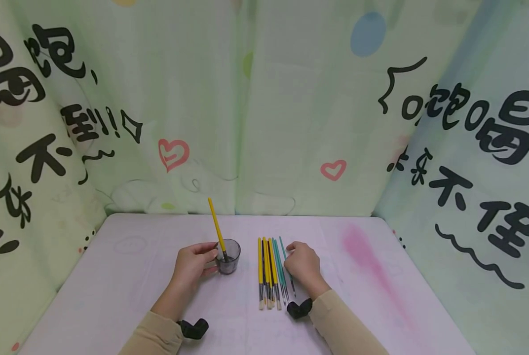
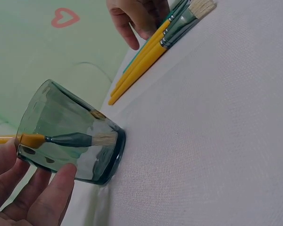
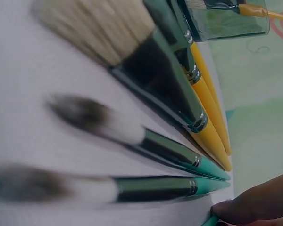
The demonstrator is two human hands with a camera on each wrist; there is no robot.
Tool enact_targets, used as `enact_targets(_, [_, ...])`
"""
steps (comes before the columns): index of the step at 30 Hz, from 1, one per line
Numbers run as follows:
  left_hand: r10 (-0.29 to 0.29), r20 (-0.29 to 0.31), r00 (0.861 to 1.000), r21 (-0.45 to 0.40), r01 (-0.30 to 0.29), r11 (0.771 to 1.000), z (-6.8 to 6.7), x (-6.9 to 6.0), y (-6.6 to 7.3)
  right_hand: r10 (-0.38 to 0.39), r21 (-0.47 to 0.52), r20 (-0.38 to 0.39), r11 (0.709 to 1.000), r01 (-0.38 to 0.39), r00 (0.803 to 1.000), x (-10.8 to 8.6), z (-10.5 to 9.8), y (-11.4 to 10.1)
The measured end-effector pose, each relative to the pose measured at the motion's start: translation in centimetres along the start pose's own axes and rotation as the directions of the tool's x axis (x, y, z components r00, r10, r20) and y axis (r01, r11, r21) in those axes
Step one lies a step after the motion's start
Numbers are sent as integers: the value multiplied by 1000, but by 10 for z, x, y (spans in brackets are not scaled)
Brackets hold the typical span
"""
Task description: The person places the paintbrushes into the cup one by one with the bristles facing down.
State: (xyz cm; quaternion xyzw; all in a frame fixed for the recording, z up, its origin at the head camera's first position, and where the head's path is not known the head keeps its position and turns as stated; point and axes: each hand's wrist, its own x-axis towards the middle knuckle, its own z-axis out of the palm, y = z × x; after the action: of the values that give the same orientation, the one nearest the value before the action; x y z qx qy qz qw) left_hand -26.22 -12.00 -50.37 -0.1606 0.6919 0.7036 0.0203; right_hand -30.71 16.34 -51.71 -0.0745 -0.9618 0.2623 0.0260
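Note:
My left hand (image 1: 192, 262) holds a clear drinking glass (image 1: 233, 265) by its side, the thumb near the rim. In the glass leans a yellow-handled paintbrush (image 1: 215, 222), bristles down. The left wrist view shows its pale bristles near the glass bottom (image 2: 114, 162). To the right, my right hand (image 1: 304, 266) pinches a thin teal paintbrush (image 1: 282, 245) lying at the row's right end; a fingertip (image 3: 226, 211) meets its handle in the right wrist view. Beside it lie teal paintbrushes (image 1: 279, 266) and several yellow paintbrushes (image 1: 266, 266), bristles toward me.
A pale cloth covers the table (image 1: 135, 276), with a pink stain (image 1: 366, 251) on the right. Pale green curtains (image 1: 286, 118) with black lettering and hearts hang behind and on both sides. Each wrist wears a black device (image 1: 194, 329).

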Motion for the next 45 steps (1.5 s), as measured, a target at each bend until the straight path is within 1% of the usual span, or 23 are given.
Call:
enact_targets(9, [-5,5,1000,8,5,1000,-1,0,1,7,-41,26,999,-6,1000,2,-1,-4])
enact_targets(15, [-11,0,1000,9,11,1000,0,1,0,49,-46,70,998,-46,996,6,-2,-7])
enact_targets(21, [-21,-5,1000,6,21,1000,0,1,-1,73,27,116,997,-77,991,7,-4,-2])
enact_targets(25, [-17,-2,1000,0,17,1000,0,1,0,92,83,137,991,-104,986,8,-5,1])
enact_targets(30, [-7,0,1000,5,7,1000,0,1,-1,100,129,137,985,-118,985,8,-7,3])
enact_targets(33, [-11,-1,1000,5,11,1000,0,1,-1,107,153,132,980,-127,985,7,-7,4])
enact_targets(39, [-14,-2,1000,11,14,1000,0,0,0,100,210,115,970,-123,988,6,-6,5])
enact_targets(45, [-10,-2,1000,15,10,1000,0,0,0,84,298,116,947,-115,990,7,-5,7])
